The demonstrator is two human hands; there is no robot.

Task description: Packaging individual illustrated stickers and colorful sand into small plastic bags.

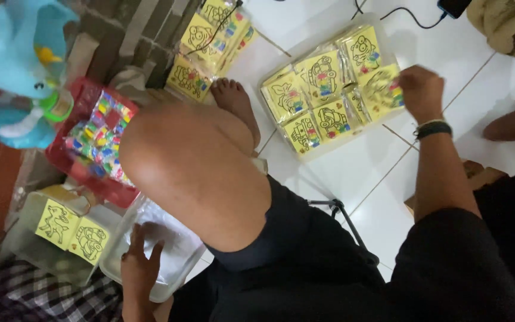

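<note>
Right hand (421, 89) on yellow picture packets (323, 89) — white tray (329, 149)

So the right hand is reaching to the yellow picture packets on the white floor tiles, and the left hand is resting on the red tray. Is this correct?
Not quite. In the head view the left hand rests in a clear plastic bin, not on the red tray, which lies beyond it, holding colourful packets. The right hand does reach to the yellow picture packets on the white floor tiles.
</note>
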